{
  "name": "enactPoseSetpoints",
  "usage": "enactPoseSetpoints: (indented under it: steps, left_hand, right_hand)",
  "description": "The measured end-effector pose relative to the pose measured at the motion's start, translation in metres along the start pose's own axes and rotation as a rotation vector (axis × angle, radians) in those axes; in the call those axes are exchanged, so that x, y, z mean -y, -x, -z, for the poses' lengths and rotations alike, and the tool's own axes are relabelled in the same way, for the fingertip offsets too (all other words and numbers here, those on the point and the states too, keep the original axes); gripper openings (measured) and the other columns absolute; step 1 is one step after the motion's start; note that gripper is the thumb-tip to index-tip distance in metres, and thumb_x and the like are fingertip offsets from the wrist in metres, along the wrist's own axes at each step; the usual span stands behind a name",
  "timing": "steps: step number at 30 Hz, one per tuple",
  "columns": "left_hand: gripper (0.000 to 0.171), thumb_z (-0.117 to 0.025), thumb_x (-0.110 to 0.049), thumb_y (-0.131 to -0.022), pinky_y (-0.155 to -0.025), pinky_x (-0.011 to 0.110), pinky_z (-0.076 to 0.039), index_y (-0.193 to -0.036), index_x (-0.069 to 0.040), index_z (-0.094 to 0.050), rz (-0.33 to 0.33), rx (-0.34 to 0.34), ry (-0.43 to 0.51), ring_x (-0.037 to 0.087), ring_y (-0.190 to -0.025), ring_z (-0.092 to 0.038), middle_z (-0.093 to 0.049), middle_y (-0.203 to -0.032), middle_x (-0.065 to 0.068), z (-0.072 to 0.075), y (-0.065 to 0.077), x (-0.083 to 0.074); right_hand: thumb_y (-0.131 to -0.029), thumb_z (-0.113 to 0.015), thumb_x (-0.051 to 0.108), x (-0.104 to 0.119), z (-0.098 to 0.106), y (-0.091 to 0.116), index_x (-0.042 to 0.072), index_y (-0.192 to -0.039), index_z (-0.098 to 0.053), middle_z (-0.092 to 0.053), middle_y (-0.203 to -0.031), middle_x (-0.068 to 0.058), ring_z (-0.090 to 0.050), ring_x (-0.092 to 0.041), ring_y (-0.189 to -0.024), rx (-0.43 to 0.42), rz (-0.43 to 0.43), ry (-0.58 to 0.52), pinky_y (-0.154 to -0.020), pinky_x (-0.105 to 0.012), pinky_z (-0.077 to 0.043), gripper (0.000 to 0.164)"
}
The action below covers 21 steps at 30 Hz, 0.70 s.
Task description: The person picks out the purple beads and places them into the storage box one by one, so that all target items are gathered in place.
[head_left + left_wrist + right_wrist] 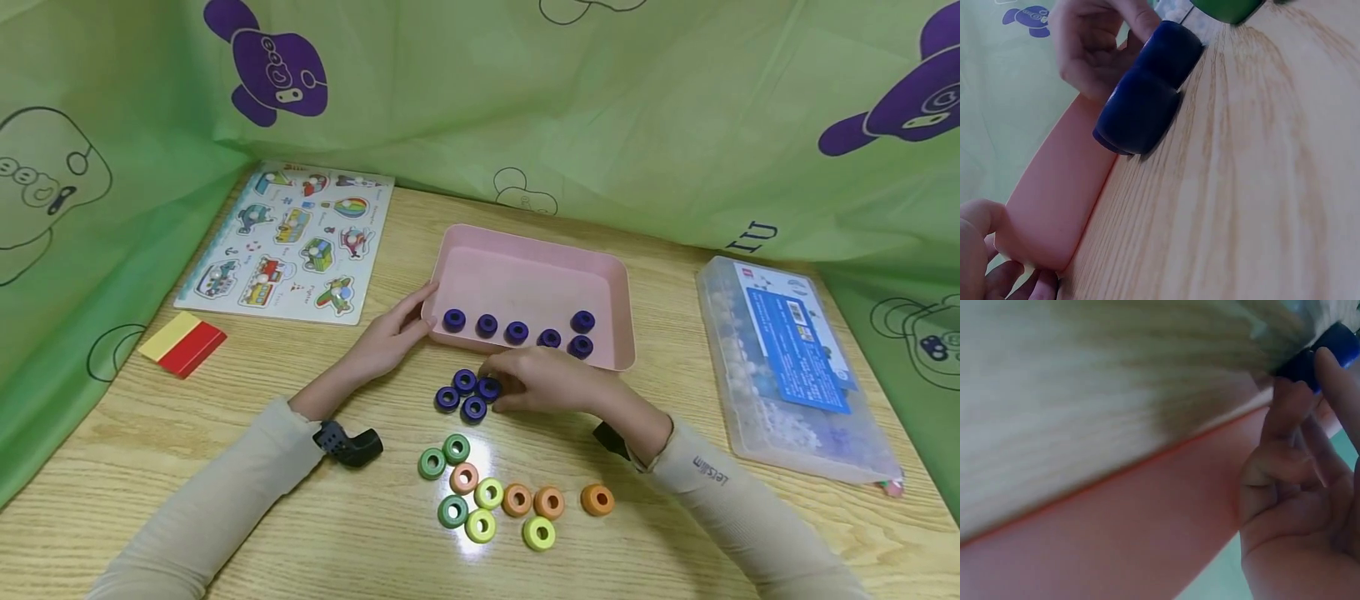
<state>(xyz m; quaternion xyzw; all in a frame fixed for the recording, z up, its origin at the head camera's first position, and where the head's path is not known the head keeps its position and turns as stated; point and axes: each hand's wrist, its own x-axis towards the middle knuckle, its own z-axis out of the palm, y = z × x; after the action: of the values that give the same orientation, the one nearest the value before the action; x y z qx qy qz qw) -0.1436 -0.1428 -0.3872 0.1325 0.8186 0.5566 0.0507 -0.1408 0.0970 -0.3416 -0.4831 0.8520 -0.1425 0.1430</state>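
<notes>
A pink tray (525,279) holds several dark blue ring-shaped beads (516,332), most of them in a row along its near side. My left hand (386,340) holds the tray's near left corner, thumb on one side and fingers on the other in the left wrist view. In front of the tray a cluster of dark blue beads (473,409) sits on the table. My right hand (551,380) pinches the rightmost bead (489,388) of that cluster between thumb and fingertip; the right wrist view shows the fingertips against a blue bead (1338,345).
Nearer me lie green beads (432,463), yellow beads (539,533) and orange beads (597,499). A picture puzzle board (300,242) is at the back left, beside a red and yellow card (183,343). A clear plastic case (787,367) stands on the right. Green printed cloth (450,100) hangs behind.
</notes>
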Motion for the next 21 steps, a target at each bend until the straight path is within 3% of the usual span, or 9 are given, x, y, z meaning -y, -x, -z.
enactPoseSetpoints:
  steps: [5, 9, 16, 21]
  left_hand:
    - [0.047, -0.042, -0.026, -0.089, -0.096, 0.022, -0.023, -0.133, -0.024, -0.026, -0.005, -0.006, 0.007, 0.007, -0.12, -0.022, -0.02, -0.136, -0.006, 0.0, 0.0, 0.001]
    - [0.047, -0.042, -0.026, -0.089, -0.096, 0.022, -0.023, -0.133, -0.024, -0.026, -0.003, -0.003, 0.012, 0.006, -0.12, -0.022, -0.02, -0.136, -0.006, 0.0, 0.0, 0.001]
    - [0.048, -0.042, -0.031, -0.088, -0.096, 0.022, -0.023, -0.133, -0.028, -0.026, -0.002, -0.007, -0.01, 0.006, -0.119, -0.023, -0.02, -0.136, -0.007, 0.001, -0.001, 0.001]
    - [0.048, -0.042, -0.031, -0.088, -0.096, 0.023, -0.023, -0.133, -0.026, -0.026, -0.001, -0.001, -0.007, 0.006, -0.119, -0.022, -0.019, -0.136, -0.007, 0.0, -0.001, 0.001]
  right_hand:
    - [-0.074, -0.064, 0.029, -0.001, 0.002, 0.007, 0.019, -0.101, -0.055, -0.052, -0.078, 0.012, -0.046, -0.003, -0.062, 0.0, 0.011, -0.069, -0.053, -0.018, -0.04, 0.03]
    - [-0.074, -0.064, 0.028, -0.007, 0.015, 0.019, 0.019, -0.101, -0.054, -0.051, -0.072, 0.013, -0.047, -0.003, -0.06, -0.061, -0.007, -0.141, -0.051, -0.019, -0.041, 0.03]
    - [-0.074, -0.065, 0.017, -0.045, 0.045, 0.033, 0.012, -0.1, -0.054, -0.054, -0.071, 0.005, -0.048, -0.009, -0.056, -0.282, -0.074, -0.247, -0.048, -0.023, -0.042, 0.029]
    - [-0.072, -0.066, 0.012, -0.07, 0.051, 0.031, 0.006, -0.098, -0.055, -0.055, -0.071, -0.001, -0.05, -0.012, -0.059, -0.311, -0.166, -0.185, -0.052, -0.026, -0.042, 0.029]
